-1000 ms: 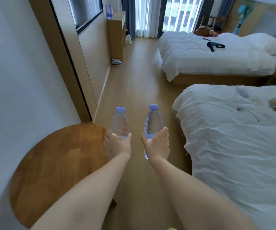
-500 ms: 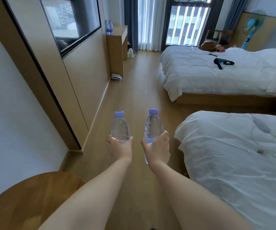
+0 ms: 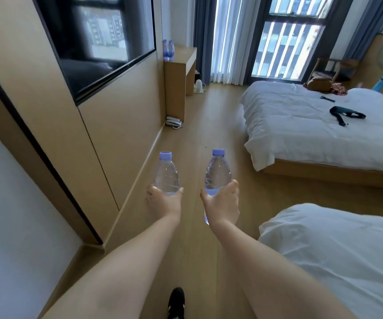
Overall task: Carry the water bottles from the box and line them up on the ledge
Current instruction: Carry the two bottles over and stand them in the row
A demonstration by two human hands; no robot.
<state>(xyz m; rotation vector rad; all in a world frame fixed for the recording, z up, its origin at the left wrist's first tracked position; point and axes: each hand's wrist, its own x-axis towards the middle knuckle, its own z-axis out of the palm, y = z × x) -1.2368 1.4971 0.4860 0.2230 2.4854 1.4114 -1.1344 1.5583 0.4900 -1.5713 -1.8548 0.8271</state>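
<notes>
Your black shoe (image 3: 176,301) at 6 o'clock, on the wood floor (image 3: 209,125). Both forearms run fwd from the bottom edge, roughly parallel, palms facing in.

Your left hand (image 3: 164,201) w/ fingers & thumb curled round the lower half of the left bottle (image 3: 165,174); bottle upright, purple cap up. Your right hand (image 3: 221,203) wraps the right bottle (image 3: 217,173) the same way, base poking out below the palm; cap slightly higher than the left one. Bottles side by side, apart, not touching.

Near bed (image 3: 347,261) at 4 o'clock. Far bed (image 3: 301,125) at 2 o'clock, black strap (image 3: 344,115) lying on it.

Ledge (image 3: 185,54) at 12 o'clock by the curtains; 2 bottles on the ledge (image 3: 168,49) already, close together.

Vs 0.5 s ago: round wood table gone from bottom left, ledge & wall TV (image 3: 98,42) nearer, shoe now in view. Grip unchanged.
</notes>
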